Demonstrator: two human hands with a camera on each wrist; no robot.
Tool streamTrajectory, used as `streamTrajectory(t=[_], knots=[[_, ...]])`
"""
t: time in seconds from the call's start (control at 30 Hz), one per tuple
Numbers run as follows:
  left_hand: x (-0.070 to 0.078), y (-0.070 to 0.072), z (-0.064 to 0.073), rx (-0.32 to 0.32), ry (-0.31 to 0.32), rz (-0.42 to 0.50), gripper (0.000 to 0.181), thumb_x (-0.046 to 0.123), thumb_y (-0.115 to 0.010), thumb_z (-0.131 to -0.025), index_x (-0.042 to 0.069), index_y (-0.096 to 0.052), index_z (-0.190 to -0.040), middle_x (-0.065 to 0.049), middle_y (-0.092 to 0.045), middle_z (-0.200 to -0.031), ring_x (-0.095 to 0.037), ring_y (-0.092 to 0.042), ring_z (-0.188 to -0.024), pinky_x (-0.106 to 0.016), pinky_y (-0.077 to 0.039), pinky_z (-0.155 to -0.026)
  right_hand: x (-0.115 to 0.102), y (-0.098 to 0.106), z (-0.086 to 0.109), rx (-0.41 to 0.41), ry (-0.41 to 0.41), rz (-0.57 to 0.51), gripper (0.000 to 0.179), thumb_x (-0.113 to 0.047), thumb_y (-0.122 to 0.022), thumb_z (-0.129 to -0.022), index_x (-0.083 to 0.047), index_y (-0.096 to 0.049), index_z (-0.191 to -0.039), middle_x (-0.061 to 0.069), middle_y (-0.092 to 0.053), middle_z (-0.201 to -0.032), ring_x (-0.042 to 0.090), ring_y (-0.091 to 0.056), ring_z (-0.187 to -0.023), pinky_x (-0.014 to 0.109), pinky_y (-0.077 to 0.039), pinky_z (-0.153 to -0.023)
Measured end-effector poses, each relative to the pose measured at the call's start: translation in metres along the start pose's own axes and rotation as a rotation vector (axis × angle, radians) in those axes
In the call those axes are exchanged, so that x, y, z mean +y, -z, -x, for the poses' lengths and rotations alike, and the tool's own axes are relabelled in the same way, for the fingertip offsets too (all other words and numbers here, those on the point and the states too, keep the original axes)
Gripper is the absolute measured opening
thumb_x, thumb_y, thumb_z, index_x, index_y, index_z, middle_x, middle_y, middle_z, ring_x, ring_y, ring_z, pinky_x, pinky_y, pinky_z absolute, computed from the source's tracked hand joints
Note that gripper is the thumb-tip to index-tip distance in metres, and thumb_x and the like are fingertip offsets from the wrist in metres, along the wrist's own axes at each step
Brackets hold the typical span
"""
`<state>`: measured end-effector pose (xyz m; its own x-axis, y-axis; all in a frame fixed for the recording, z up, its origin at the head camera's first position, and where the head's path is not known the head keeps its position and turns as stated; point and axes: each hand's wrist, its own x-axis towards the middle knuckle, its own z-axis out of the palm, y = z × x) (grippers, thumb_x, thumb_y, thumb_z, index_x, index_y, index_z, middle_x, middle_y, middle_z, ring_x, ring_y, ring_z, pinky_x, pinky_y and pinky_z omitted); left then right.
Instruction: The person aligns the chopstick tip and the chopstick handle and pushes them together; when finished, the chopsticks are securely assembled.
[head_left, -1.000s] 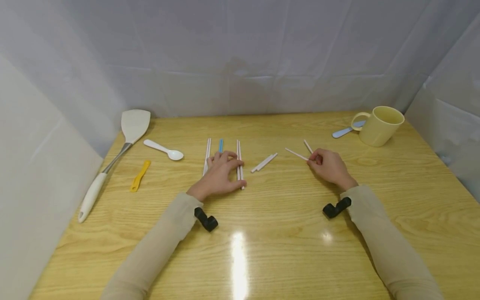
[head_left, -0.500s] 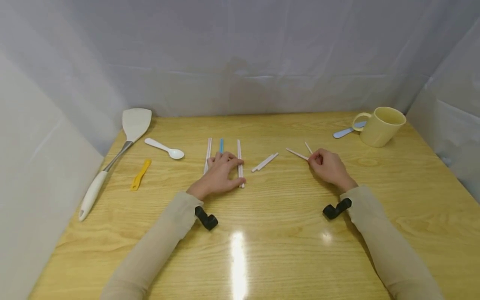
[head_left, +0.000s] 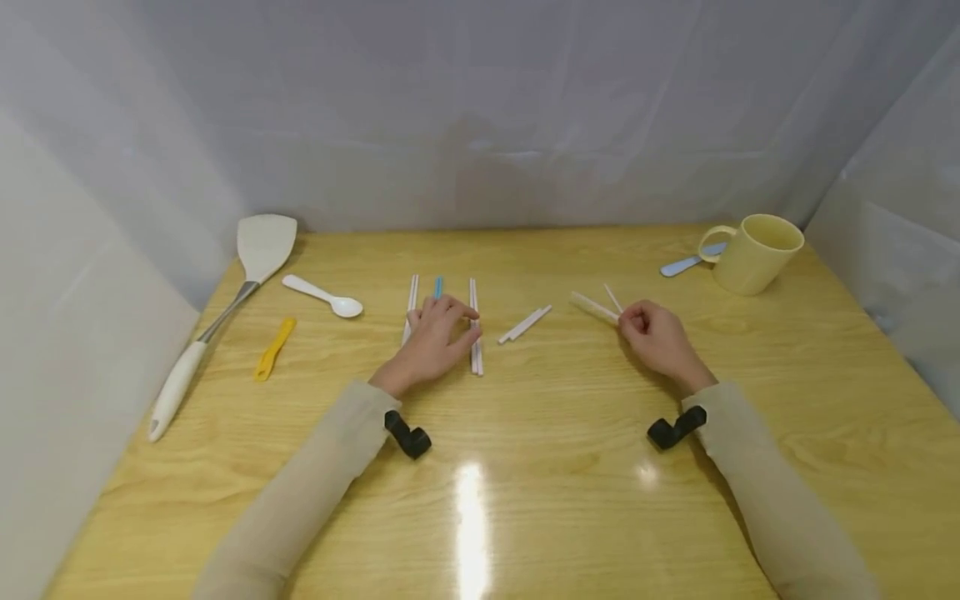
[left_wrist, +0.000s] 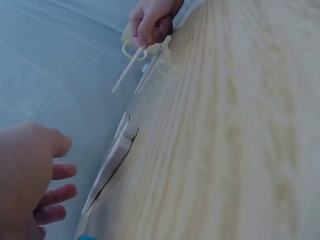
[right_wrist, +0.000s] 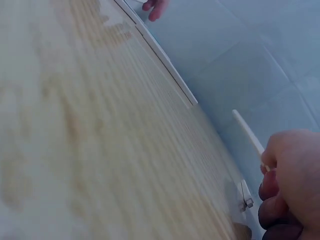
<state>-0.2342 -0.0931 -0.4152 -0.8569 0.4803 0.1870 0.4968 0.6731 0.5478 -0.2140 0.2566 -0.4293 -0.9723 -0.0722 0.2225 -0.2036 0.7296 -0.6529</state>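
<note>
My right hand (head_left: pixel 660 337) pinches one white chopstick (head_left: pixel 592 305) between thumb and fingertips. It points out to the left, raised off the table in the left wrist view. A second thin white chopstick (head_left: pixel 612 296) reaches up behind the fingers. My left hand (head_left: pixel 432 342) hovers with loosely bent fingers, holding nothing, above a row of chopsticks. Thumb and forefinger are close over a white pair (head_left: pixel 476 354). Under and beyond the hand are blue chopsticks (head_left: pixel 438 286), mostly hidden, and another white pair (head_left: pixel 412 293). Between the hands lies a slanted white pair (head_left: pixel 525 323).
At the left lie a white spatula (head_left: pixel 267 246), a white spoon (head_left: pixel 347 307) and a small yellow tool (head_left: pixel 275 348). A yellow mug (head_left: pixel 757 254) stands back right, partly over a light-blue spreader (head_left: pixel 681 266). White sheeting (head_left: pixel 480 167) closes off the table's back and sides.
My left thumb and fingers have drawn up off the right-hand white pair. The chopstick in my right hand has tilted slightly and looks blurred; that hand has barely shifted.
</note>
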Motion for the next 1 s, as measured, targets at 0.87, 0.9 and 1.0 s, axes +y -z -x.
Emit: streamTrajectory(t=[0.87, 0.9, 1.0], knots=[[0.038, -0.023, -0.022, 0.028, 0.113, -0.080, 0.022, 0.025, -0.074, -0.083, 0.005, -0.074, -0.091, -0.007, -0.063, -0.083, -0.021, -0.048, -0.082, -0.031, -0.040, -0.071, -0.009, 0.014, 0.007, -0.213, -0.254, -0.939, 0.024, -0.010, -0.055, -0.098, -0.008, -0.061, -0.121, -0.009, -0.072, -0.094, 0.003, -0.059, -0.072, 0.016, -0.052, -0.069], [0.038, -0.023, -0.022, 0.028, 0.115, -0.073, 0.021, 0.025, -0.074, -0.083, 0.005, -0.075, -0.089, -0.006, -0.062, -0.081, -0.021, -0.048, -0.081, -0.031, -0.040, -0.070, -0.009, 0.014, 0.007, -0.212, -0.261, -0.940, 0.025, -0.011, -0.056, -0.097, -0.006, -0.061, -0.121, -0.009, -0.072, -0.094, 0.003, -0.060, -0.071, 0.016, -0.052, -0.069], [0.037, -0.024, -0.023, 0.022, 0.128, -0.058, 0.018, 0.024, -0.075, -0.083, 0.006, -0.075, -0.084, -0.005, -0.060, -0.076, -0.020, -0.047, -0.079, -0.030, -0.038, -0.069, -0.010, 0.014, 0.006, -0.211, -0.268, -0.924, 0.020, -0.011, -0.056, -0.097, -0.005, -0.062, -0.115, -0.009, -0.072, -0.093, 0.003, -0.059, -0.069, 0.016, -0.051, -0.066]])
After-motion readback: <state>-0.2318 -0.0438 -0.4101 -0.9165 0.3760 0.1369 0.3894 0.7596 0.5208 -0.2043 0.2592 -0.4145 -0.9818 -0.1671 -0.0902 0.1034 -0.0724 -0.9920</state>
